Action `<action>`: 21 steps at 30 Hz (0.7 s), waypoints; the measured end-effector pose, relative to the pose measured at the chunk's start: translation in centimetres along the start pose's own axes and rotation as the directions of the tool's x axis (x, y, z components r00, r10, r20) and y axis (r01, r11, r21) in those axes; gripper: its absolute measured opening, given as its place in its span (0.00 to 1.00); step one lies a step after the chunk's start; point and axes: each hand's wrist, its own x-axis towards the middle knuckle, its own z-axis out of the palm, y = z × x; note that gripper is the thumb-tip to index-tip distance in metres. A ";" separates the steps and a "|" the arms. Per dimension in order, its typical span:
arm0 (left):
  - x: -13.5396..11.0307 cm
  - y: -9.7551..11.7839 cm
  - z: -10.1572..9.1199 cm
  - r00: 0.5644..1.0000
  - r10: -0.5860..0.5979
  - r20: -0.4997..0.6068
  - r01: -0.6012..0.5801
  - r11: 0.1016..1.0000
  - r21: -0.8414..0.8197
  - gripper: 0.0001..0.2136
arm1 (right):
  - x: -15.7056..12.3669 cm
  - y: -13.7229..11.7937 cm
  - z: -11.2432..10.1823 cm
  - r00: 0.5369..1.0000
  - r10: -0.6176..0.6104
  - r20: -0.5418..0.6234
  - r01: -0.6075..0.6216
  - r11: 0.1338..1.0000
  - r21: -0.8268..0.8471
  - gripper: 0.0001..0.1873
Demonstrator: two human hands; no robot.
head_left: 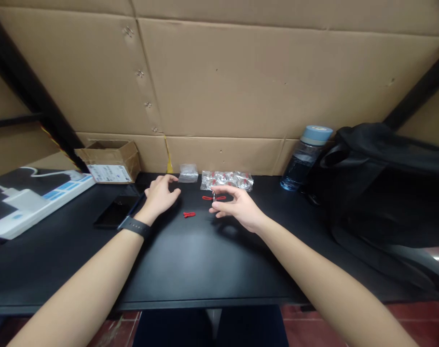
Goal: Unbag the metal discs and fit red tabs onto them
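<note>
My right hand [239,209] pinches a small metal ring [214,196], seen edge-on, between thumb and index finger above the table. Right behind it runs a red cord [221,197] with looped ends; whether it passes through the ring cannot be made out. My left hand [160,193], with a dark watch band on the wrist, hovers with thumb and fingers apart and holds nothing. Its fingertips point toward a small clear plastic bag [188,173]. Between the hands lies a folded bundle of red cord [189,214]. Beyond my right hand are clear packets with round silvery items [226,179].
A black tray [113,212] lies left of my left hand, near an open cardboard box [114,161] and a white power strip [42,207]. To the right stand a water bottle [302,159] and a black bag [382,188]. A cardboard wall [241,86] closes off the back.
</note>
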 end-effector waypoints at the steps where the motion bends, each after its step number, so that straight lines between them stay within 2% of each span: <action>1: 0.0 -0.1 0.4 1.000 0.008 0.028 -0.009 0.999 0.036 0.17 | 0.0 -0.1 0.1 1.000 0.003 -0.004 -0.003 1.000 -0.002 0.28; 5: 0.2 0.2 2.2 0.987 0.119 0.109 -0.128 0.988 0.082 0.18 | 0.0 -0.2 0.2 1.000 0.000 -0.022 0.000 1.000 -0.009 0.28; 9: 0.4 -0.1 3.2 0.962 0.204 0.182 -0.222 0.971 0.086 0.19 | 0.1 0.1 0.0 0.999 -0.025 -0.025 0.023 0.999 -0.046 0.26; 16: 0.4 -0.2 3.3 0.941 0.206 0.269 -0.255 0.954 0.158 0.21 | 0.3 1.0 0.1 1.000 -0.017 0.000 0.017 0.994 -0.112 0.24; 21: 0.6 -0.3 3.8 0.935 0.209 0.285 -0.270 0.944 0.192 0.24 | 0.3 1.2 0.2 1.000 -0.024 0.013 0.025 0.991 -0.134 0.24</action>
